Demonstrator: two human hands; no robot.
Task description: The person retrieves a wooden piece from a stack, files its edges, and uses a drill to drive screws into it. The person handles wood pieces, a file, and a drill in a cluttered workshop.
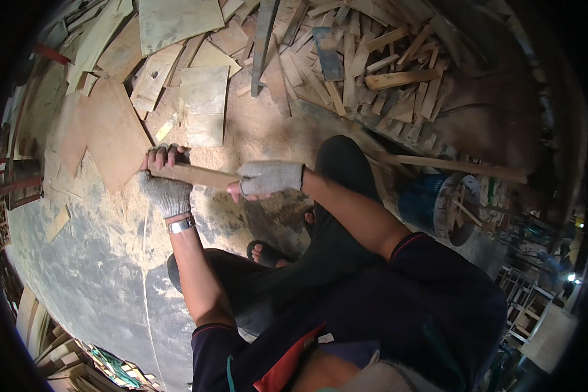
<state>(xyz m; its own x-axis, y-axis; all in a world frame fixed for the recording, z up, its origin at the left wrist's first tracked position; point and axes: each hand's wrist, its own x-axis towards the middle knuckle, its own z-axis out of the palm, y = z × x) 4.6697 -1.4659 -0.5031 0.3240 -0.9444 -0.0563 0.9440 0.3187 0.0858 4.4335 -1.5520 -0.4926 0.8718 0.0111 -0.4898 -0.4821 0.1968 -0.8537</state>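
Note:
A short wooden board [199, 176] is held out in front of my knees, above the dusty floor. My left hand [166, 181], in a grey fingerless glove, has its fingers wrapped round the board's left end. Over the other end lies my right hand [264, 179], gloved the same way, its bare fingertips curled under the lower edge. Between the hands the board's middle shows, tilting slightly down to the right. A silver watch [181, 225] circles my left wrist.
Thin plywood sheets [202, 98] lie beyond my hands. A heap of wood offcuts [398, 65] fills the far right, near an upright metal bar [263, 49]. A blue bucket [424, 202] holding scraps stands by my right knee. Sawdust covers the floor [98, 255].

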